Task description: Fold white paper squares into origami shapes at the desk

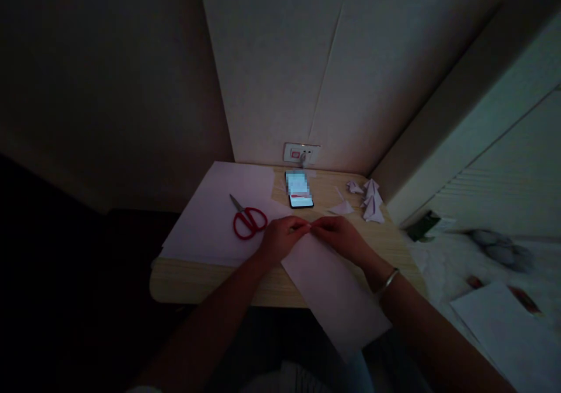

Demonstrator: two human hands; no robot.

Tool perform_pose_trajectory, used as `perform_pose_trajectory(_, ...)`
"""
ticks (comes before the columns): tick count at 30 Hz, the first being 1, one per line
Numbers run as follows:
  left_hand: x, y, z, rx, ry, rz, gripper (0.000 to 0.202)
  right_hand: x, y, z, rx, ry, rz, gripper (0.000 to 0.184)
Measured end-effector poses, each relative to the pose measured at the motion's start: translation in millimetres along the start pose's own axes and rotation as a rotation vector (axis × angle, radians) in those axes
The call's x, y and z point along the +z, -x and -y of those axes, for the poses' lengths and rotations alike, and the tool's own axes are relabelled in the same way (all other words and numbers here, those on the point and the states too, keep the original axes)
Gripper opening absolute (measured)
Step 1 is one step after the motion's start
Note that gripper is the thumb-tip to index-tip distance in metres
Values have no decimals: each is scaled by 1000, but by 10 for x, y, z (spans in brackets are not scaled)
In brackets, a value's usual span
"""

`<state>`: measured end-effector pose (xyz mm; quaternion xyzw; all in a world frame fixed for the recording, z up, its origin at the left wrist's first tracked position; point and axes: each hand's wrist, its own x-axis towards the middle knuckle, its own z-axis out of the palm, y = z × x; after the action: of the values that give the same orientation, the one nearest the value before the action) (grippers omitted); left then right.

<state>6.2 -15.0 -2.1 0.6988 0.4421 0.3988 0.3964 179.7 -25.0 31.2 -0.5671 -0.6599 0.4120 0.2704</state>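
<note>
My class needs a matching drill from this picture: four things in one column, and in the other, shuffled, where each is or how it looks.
Column 1
1. scissors
2. phone
3. bracelet
4. narrow sheet

Column 2
A. screen lit, lying below the wall socket
B. held in the left hand and right hand
C. red-handled, lying on pale paper
D. round the right wrist

Right pairs: 1-C, 2-A, 3-D, 4-B
</note>
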Motion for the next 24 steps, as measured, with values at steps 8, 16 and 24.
perform_pose_trajectory(8, 16, -22, 22, -92, 146, 32, 18, 22, -76, -23, -49, 7, -26, 11)
perform_pose_trajectory(16, 3, -70, 54, -181, 252, -68, 17, 59, -77, 97, 32, -105, 55, 11)
perform_pose_trajectory(24, 18, -77, 67, -181, 206, -98, 17, 35, 2, 86, 97, -133, 66, 13)
